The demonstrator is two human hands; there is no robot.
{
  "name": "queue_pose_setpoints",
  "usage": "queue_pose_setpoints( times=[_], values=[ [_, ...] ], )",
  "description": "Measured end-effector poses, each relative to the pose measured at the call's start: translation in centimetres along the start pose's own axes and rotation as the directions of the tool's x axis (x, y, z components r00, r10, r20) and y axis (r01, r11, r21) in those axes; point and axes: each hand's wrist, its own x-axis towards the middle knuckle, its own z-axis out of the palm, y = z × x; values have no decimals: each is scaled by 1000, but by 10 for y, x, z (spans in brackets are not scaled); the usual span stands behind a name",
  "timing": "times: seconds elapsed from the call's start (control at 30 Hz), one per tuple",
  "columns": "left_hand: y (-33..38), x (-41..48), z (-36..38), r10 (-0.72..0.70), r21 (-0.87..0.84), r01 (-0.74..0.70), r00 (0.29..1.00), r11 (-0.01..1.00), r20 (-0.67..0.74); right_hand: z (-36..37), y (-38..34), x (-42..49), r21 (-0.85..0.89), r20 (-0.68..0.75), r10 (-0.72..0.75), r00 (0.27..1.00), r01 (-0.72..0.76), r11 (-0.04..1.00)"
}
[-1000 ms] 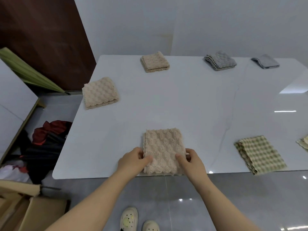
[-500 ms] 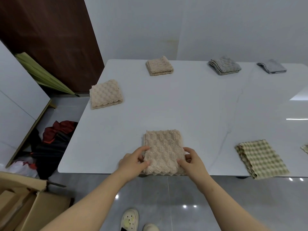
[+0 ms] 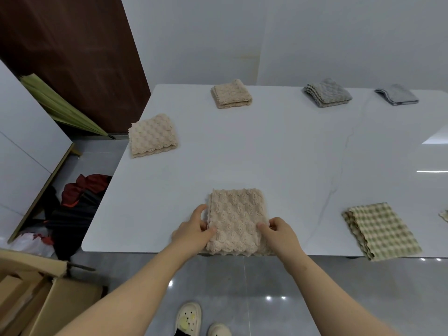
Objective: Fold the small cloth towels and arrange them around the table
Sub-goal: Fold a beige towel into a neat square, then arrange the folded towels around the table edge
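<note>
A glossy white surface (image 3: 278, 151) with rounded corners and a faint grey vein (image 3: 344, 151) fills the middle of the room, its far edge close to a plain white wall (image 3: 315, 40). To the left stands a dark brown wooden panel (image 3: 72, 57), with a green pleated thing (image 3: 60, 105) leaning at its foot. A white board (image 3: 24, 146) slants along the left edge. The floor (image 3: 242, 282) is grey polished tile, mirroring small ceiling lights (image 3: 275, 298). On it lie a heap of red and black clothes (image 3: 80, 197) and open cardboard boxes (image 3: 48, 306).
</note>
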Motion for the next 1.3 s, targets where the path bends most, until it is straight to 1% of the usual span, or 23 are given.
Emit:
queue_pose_setpoints(
  times=[0.1, 0.17, 0.27, 0.33, 0.43, 0.5, 0.63, 0.7, 0.83, 0.93, 1.0, 1.07, 1.17, 1.3],
  values=[
    [0, 0, 1, 1, 57, 0, 1000, 998, -10, 0, -2, 0, -2, -21, 18, 1000, -18, 1000],
    [1, 1, 1, -2, 60, 3, 1000, 998, -20, 1, -4, -1, -15, -37, 26, 999, -26, 1000],
    [3, 4, -1, -15, -22, 14, 999, 1000, -43, 2, -8, -2, -11, -66, 29, 997, -30, 999],
    [5, 8, -2, -2, -74, -4, 997, 997, -81, 2, -11, -3, 12, -82, 42, 996, -41, 999],
    [18, 16, -8, 80, -10, -82, 989, 997, -128, -3, -17, -3, 105, -109, 92, 990, -80, 991],
    [31, 20, -9, 159, 42, -155, 978, 987, -137, -9, -16, -3, 113, -128, 88, 988, -73, 991],
    [62, 29, -2, 312, 96, -304, 947, 948, -76, -27, -11, 2, 126, -169, 54, 984, -32, 991],
    [79, 33, 8, 345, 108, -339, 938, 935, -43, -42, -9, 7, 139, -177, 39, 983, -14, 990],
    [114, 33, 40, 366, 68, -365, 930, 929, -15, -82, -6, 18, 140, -176, -17, 984, 42, 989],
    [150, 35, 75, 332, 8, -332, 943, 943, -16, -125, 1, 26, 121, -135, -74, 988, 91, 988],
    [173, 35, 99, 285, -54, -286, 958, 957, -18, -154, 9, 35, 113, -128, -93, 987, 107, 988],
    [196, 31, 128, 217, -101, -217, 976, 971, -10, -187, 22, 37, 52, -100, -132, 986, 138, 989],
    [211, 25, 159, 149, -116, -146, 989, 982, 19, -218, 36, 39, -11, -116, -148, 982, 148, 989],
    [229, 12, 201, 45, -149, -45, 999, 988, 2, -260, 66, 46, -91, -138, -168, 976, 156, 984]
  ],
)
